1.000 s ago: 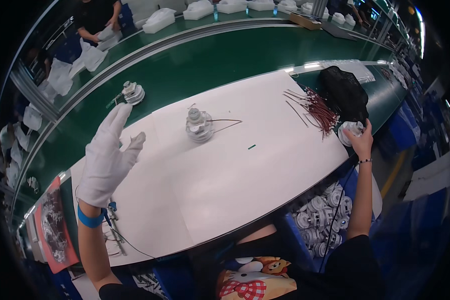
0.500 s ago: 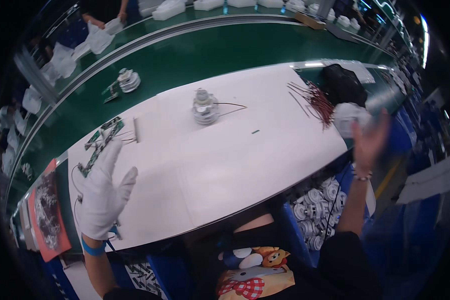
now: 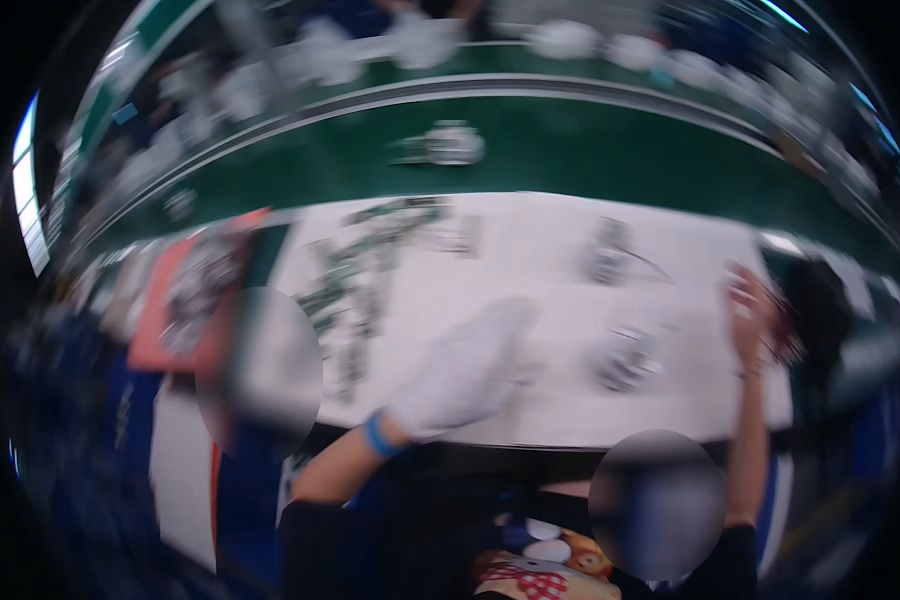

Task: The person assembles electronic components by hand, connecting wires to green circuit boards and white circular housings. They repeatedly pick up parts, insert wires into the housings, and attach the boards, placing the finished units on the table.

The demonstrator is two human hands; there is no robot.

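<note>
My left hand [image 3: 462, 378], in a white glove with a blue wristband, reaches over the middle of the white sheet [image 3: 440, 300]. Its fingers look stretched out, though motion smears them, and no object shows in them. My bare right hand [image 3: 748, 315] is at the sheet's right side, beside a bundle of reddish wires [image 3: 785, 330]; its fingers are too blurred to read. Between the hands lies a round white-and-grey part [image 3: 628, 360]. Farther back stands a similar white part [image 3: 607, 252] with a thin wire trailing right.
Green circuit boards [image 3: 345, 290] lie along the sheet's left side. A red-orange sheet [image 3: 160, 320] bears a clear bag of small parts [image 3: 205, 285]. Another white part [image 3: 455, 145] sits on the green surface [image 3: 590, 150] behind. A black bag [image 3: 820, 310] is at the right.
The view has turned left, so things appear shifted right. My left hand has moved from the boards to the sheet's middle. A second round part now lies on the sheet, nearer me.
</note>
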